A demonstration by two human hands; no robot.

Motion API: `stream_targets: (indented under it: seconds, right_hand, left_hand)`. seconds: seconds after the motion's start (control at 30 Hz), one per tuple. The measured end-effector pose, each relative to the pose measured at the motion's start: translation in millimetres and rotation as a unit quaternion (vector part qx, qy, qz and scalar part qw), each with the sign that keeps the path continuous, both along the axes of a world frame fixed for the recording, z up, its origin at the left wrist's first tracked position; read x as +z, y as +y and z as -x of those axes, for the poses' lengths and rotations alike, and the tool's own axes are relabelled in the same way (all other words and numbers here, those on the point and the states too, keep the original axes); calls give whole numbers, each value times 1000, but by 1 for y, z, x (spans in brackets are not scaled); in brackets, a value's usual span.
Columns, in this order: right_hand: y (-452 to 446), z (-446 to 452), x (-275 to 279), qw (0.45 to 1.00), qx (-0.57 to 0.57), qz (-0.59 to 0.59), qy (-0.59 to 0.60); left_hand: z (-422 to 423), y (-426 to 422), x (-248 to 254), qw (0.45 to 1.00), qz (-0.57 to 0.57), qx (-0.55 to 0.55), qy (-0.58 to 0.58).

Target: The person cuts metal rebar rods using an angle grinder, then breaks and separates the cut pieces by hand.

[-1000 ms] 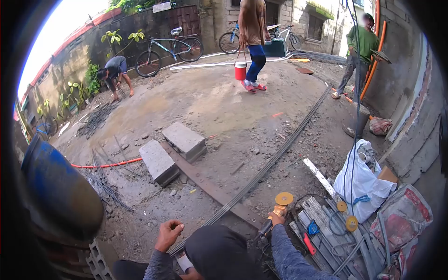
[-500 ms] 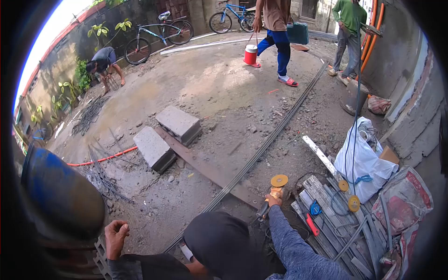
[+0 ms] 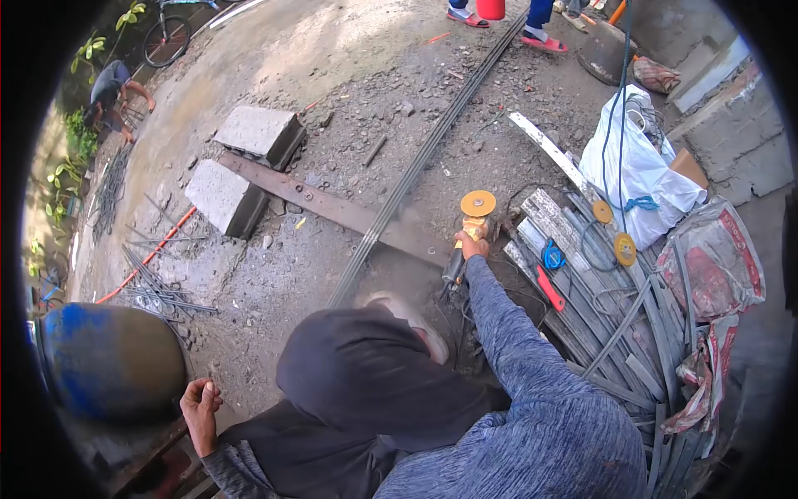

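Note:
My right hand (image 3: 473, 246) is wrapped round an angle grinder (image 3: 472, 226) with a yellow disc (image 3: 478, 204) at its far end. The disc is apart from the long bundle of thin steel bars (image 3: 407, 187), which crosses a flat rusty metal strip (image 3: 332, 208). Beside the barrel (image 3: 116, 358), on the left, my left hand (image 3: 199, 409) is raised with curled fingers, and nothing shows in it. A rounded dark cloth shape (image 3: 357, 358) fills the space between my arms, with a pale shoe (image 3: 411, 320) partly visible beyond it.
Two concrete blocks (image 3: 258, 133) lie near the strip's far end. On the right are stacked metal lengths (image 3: 573, 274), a tape measure (image 3: 553, 254), a red-handled tool (image 3: 549, 288), spare discs (image 3: 624, 249) and a white sack (image 3: 640, 158). A co-worker (image 3: 112, 91) bends over bars at far left.
My view has tipped downward, so the ground things sit higher. The walking person's upper body has left view. My right hand still holds the grinder, and my left hand stays raised.

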State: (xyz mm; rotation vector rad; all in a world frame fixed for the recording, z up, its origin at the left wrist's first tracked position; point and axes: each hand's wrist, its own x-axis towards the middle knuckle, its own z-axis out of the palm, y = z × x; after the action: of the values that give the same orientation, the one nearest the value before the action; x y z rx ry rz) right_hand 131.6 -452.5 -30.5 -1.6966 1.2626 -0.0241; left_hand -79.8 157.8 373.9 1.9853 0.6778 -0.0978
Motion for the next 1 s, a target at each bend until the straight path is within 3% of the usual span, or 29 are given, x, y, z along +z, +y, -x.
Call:
stream_targets:
  seconds: [0.27,0.47,1.0]
  right_hand:
    - [-8,2,2,999,41,25,8]
    - [-6,-5,26,999,1,-18,35]
    - [-19,-8,-13,998,17,-44,29]
  left_hand:
    - [-6,1,-6,1000,-19,-20,-1]
    - [-13,-8,-2,999,-26,-30,15]
    - [-15,-4,-13,998,-25,-65,4]
